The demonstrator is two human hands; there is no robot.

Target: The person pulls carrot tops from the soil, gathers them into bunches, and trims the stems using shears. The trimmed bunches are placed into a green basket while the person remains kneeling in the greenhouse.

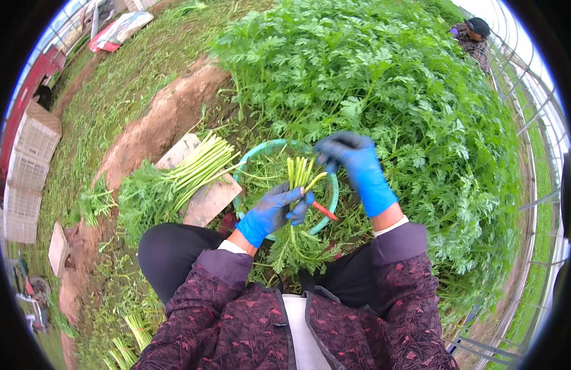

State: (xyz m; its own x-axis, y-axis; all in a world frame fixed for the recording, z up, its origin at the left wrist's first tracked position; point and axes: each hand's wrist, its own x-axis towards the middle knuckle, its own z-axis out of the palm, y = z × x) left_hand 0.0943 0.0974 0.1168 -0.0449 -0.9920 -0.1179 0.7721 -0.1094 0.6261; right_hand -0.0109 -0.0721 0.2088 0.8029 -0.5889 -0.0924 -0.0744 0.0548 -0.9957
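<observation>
My left hand (278,209), in a blue glove, is closed around a small bunch of leafy green stalks (299,171), cut ends up and leaves hanging below. A red-handled tool (324,211) sticks out beside it; its other end is hidden. My right hand (343,150), gloved and slightly blurred, is just right of the stalk tops; whether it holds anything is unclear. Beneath both hands lies a teal hoop-like rim (262,149) with loose greens inside. To the left, a pile of cut stalks (202,162) rests across a board (211,201).
Dense leafy plants (359,69) stand ahead and right. Another person (475,41) is among them at the far right. White crates (29,171) stand at far left, near a bare soil ridge (160,111). Tied stalk bundles (137,330) lie at lower left.
</observation>
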